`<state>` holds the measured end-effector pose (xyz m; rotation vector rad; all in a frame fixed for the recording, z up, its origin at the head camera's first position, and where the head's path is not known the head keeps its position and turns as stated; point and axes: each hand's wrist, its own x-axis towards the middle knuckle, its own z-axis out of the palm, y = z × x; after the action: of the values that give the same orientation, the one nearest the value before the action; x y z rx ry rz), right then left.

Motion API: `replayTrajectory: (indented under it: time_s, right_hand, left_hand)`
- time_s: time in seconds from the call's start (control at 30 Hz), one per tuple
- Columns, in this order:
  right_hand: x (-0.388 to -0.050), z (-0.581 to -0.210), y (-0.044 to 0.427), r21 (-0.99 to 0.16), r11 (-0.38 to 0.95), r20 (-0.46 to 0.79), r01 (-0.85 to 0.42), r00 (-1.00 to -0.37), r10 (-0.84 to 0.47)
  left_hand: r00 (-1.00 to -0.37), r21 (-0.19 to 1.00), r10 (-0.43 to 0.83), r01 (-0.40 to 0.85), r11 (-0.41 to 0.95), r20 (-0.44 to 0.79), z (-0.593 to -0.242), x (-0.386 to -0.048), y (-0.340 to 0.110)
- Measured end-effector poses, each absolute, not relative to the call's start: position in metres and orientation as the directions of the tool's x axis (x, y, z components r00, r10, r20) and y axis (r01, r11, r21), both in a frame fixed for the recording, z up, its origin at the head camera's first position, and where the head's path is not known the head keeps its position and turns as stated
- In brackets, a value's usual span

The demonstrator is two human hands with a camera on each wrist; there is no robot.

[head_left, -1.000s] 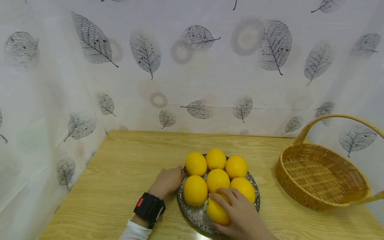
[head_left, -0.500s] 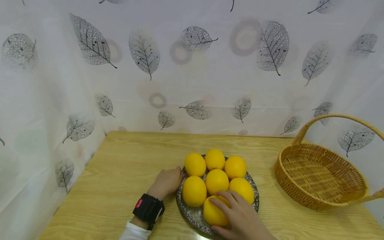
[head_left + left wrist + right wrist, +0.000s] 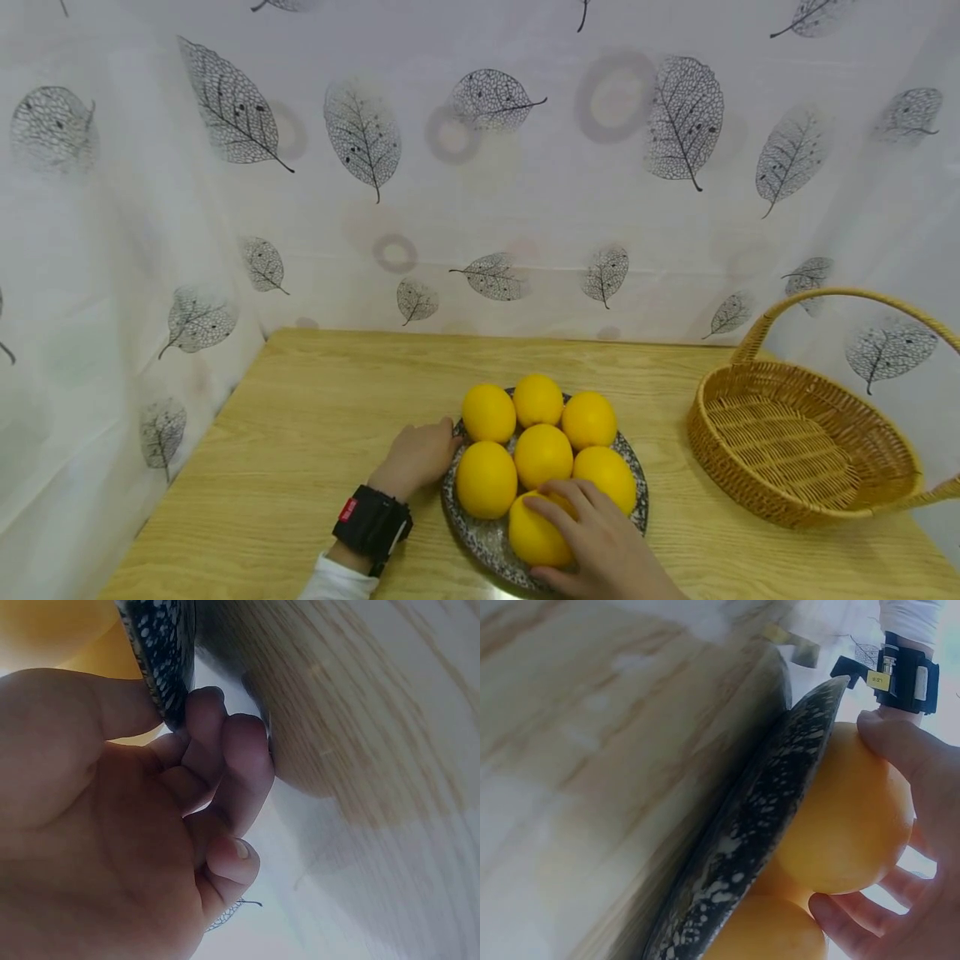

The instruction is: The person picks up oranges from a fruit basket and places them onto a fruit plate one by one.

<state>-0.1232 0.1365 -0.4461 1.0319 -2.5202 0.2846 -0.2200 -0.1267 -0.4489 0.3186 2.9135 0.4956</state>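
Several round yellow oranges sit on a speckled dark plate [image 3: 480, 542] at the table's near side. On the plate's left rim my left hand [image 3: 420, 454] pinches the edge; the left wrist view shows the thumb [image 3: 131, 709] above the rim and curled fingers [image 3: 247, 750] beneath it. My right hand [image 3: 600, 542] grips the nearest orange [image 3: 536, 533] from the right, fingers over its top and thumb on the near side. In the right wrist view this orange [image 3: 847, 817] lies against the plate, with another orange [image 3: 769, 930] beside it. The palm hides part of its side.
A wicker basket [image 3: 795, 508] with a tall arched handle stands to the right of the plate, with no fruit in it. Beneath everything is a wood-grain table [image 3: 322, 400]. A leaf-print curtain [image 3: 525, 192] hangs behind and along both sides.
The orange under my right hand has shifted slightly left and toward me on the plate, the hand with it. My left hand keeps its hold on the rim; the other oranges stay put.
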Motion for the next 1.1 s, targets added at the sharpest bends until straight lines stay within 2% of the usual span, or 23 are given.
replayTrajectory:
  time_s: [0.63, 1.1]
  right_hand:
    - [-0.1220, -0.4431, 0.1348, -0.079, 0.715, 0.399, -0.695, -0.679, -0.616]
    - [-0.1229, -0.4446, 0.1351, -0.070, 0.714, 0.412, -0.697, -0.672, -0.616]
  left_hand:
    - [-0.964, 0.324, 0.239, 0.190, 0.927, -0.118, -0.4492, -0.2190, -0.1264]
    - [-0.963, 0.347, 0.241, 0.185, 0.919, -0.124, -0.4471, -0.2187, -0.1268]
